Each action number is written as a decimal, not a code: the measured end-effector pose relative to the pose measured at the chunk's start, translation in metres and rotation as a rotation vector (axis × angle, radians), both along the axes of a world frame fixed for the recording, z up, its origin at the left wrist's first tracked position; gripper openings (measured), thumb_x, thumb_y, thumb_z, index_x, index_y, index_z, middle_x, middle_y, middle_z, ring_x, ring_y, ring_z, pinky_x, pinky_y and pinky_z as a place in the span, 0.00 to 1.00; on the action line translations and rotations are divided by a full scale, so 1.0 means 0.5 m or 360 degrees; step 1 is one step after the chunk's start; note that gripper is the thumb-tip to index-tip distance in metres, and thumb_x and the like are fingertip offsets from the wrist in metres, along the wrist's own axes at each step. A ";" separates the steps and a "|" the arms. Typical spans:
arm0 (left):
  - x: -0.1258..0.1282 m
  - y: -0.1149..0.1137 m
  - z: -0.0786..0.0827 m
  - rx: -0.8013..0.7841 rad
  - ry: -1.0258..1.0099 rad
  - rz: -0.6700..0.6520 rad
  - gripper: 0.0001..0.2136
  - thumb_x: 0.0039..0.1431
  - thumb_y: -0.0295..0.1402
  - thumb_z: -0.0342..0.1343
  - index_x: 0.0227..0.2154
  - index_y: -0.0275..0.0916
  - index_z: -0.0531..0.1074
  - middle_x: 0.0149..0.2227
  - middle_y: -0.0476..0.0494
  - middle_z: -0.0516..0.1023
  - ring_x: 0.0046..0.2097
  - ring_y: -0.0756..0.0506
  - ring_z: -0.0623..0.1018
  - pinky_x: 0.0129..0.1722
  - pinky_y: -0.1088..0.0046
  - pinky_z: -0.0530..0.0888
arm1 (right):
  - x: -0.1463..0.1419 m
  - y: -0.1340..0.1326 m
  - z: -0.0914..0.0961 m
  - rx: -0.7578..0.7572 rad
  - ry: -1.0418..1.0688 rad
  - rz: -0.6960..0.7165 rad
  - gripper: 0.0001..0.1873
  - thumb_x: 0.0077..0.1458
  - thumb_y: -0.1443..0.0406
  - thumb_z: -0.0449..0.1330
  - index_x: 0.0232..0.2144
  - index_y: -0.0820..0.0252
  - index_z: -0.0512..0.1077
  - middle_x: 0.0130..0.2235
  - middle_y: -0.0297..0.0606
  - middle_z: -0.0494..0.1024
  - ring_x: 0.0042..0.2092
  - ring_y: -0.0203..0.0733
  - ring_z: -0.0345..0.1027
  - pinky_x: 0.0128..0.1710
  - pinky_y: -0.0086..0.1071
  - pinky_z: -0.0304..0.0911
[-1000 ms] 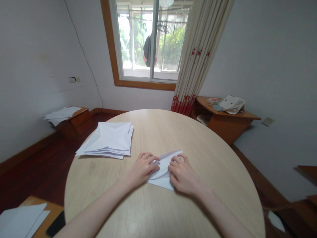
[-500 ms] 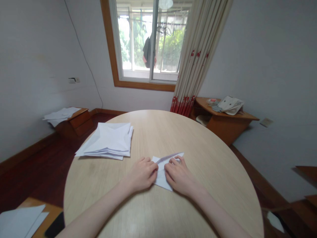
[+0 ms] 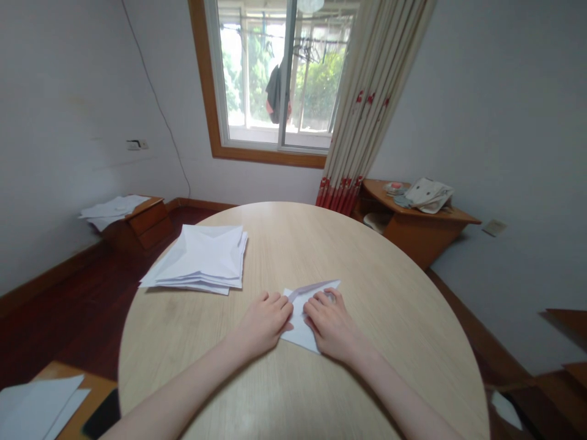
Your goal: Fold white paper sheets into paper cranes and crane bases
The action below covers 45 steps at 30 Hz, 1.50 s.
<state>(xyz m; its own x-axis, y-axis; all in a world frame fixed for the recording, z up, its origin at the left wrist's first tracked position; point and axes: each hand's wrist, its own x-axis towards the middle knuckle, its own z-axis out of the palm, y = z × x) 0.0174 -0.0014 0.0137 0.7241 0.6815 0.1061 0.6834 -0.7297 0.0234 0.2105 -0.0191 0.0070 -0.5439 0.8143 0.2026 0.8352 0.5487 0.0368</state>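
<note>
A small folded sheet of white paper (image 3: 297, 334) lies on the round wooden table (image 3: 284, 391), with one flap raised along its far edge. My left hand (image 3: 268, 319) grips the paper's left side, fingers curled and thumb tucked near it. On the right part of the sheet rests my right hand (image 3: 328, 318), its fingers bent and closed on the paper; the fingertips are partly hidden. Farther left on the table lies a stack of white folded papers (image 3: 202, 253), apart from both hands.
Behind the table stand a low drawer cabinet (image 3: 147, 223) with papers on top and a corner cabinet (image 3: 419, 235) bearing a cloth bag (image 3: 428, 194). White sheets (image 3: 41, 403) and a dark object (image 3: 103, 415) lie on a wooden surface at lower left. A curtain (image 3: 367, 110) hangs beside the window.
Both hands stay on the paper with only slight finger shifts. My left thumb shows a little more, and the raised flap looks slightly lower. The view has tilted slightly.
</note>
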 end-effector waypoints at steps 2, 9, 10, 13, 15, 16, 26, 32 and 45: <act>-0.003 0.002 -0.001 -0.0007 -0.0025 -0.0023 0.05 0.65 0.33 0.52 0.36 0.37 0.68 0.40 0.42 0.74 0.42 0.41 0.72 0.39 0.64 0.63 | 0.005 0.002 0.005 -0.0032 0.0018 -0.0004 0.05 0.57 0.72 0.54 0.31 0.59 0.67 0.37 0.41 0.76 0.44 0.47 0.63 0.53 0.44 0.46; -0.012 0.006 -0.007 -0.0070 -0.0121 -0.0106 0.02 0.65 0.31 0.51 0.37 0.39 0.67 0.41 0.45 0.73 0.42 0.43 0.71 0.39 0.66 0.61 | 0.027 0.008 0.017 -0.0152 0.0102 0.0022 0.11 0.54 0.76 0.51 0.35 0.58 0.68 0.39 0.38 0.75 0.48 0.46 0.62 0.56 0.47 0.42; -0.012 0.007 -0.007 -0.0061 -0.0127 -0.0119 0.01 0.65 0.30 0.51 0.37 0.39 0.67 0.41 0.45 0.73 0.43 0.43 0.71 0.39 0.67 0.61 | 0.030 0.009 0.017 -0.0159 0.0114 0.0031 0.12 0.54 0.76 0.51 0.36 0.57 0.68 0.40 0.39 0.75 0.49 0.46 0.62 0.56 0.48 0.42; -0.015 0.011 -0.008 0.0014 -0.0106 -0.0118 0.03 0.65 0.26 0.49 0.38 0.40 0.66 0.41 0.45 0.73 0.42 0.43 0.70 0.39 0.67 0.61 | 0.035 0.011 0.014 -0.0144 0.0137 0.0066 0.16 0.52 0.78 0.51 0.40 0.57 0.69 0.44 0.40 0.75 0.52 0.48 0.59 0.57 0.48 0.41; -0.017 0.015 -0.007 0.0078 -0.0066 -0.0088 0.05 0.65 0.25 0.47 0.37 0.39 0.67 0.41 0.44 0.72 0.42 0.43 0.70 0.39 0.66 0.61 | 0.036 0.012 0.011 -0.0104 0.0148 0.0094 0.18 0.52 0.78 0.51 0.41 0.58 0.70 0.47 0.41 0.74 0.53 0.49 0.58 0.56 0.47 0.43; -0.019 0.017 -0.006 0.0108 -0.0046 -0.0073 0.06 0.65 0.24 0.46 0.37 0.39 0.67 0.41 0.43 0.72 0.42 0.42 0.69 0.39 0.65 0.61 | 0.035 0.012 0.009 -0.0078 0.0159 0.0108 0.19 0.51 0.79 0.51 0.42 0.58 0.70 0.48 0.42 0.74 0.53 0.49 0.58 0.56 0.46 0.44; -0.027 0.030 -0.010 0.0222 -0.0039 -0.0091 0.12 0.60 0.19 0.50 0.41 0.41 0.68 0.46 0.43 0.72 0.46 0.40 0.68 0.41 0.64 0.60 | 0.028 0.013 0.003 -0.0058 0.0222 0.0188 0.21 0.52 0.81 0.51 0.42 0.60 0.72 0.49 0.43 0.74 0.50 0.47 0.63 0.51 0.40 0.57; -0.018 0.023 -0.009 0.0256 -0.0020 -0.0165 0.07 0.64 0.23 0.50 0.40 0.39 0.69 0.45 0.41 0.72 0.45 0.41 0.69 0.40 0.65 0.60 | 0.034 0.019 -0.019 -0.0184 0.0284 0.0220 0.25 0.52 0.81 0.50 0.47 0.60 0.73 0.51 0.42 0.76 0.54 0.44 0.66 0.52 0.38 0.62; 0.010 0.001 -0.029 -0.0056 -0.0139 -0.0210 0.14 0.59 0.20 0.48 0.46 0.35 0.70 0.46 0.37 0.76 0.47 0.40 0.73 0.46 0.64 0.71 | 0.027 0.017 -0.030 -0.0334 0.0485 0.0143 0.25 0.53 0.81 0.50 0.47 0.60 0.75 0.53 0.45 0.76 0.55 0.44 0.66 0.55 0.39 0.63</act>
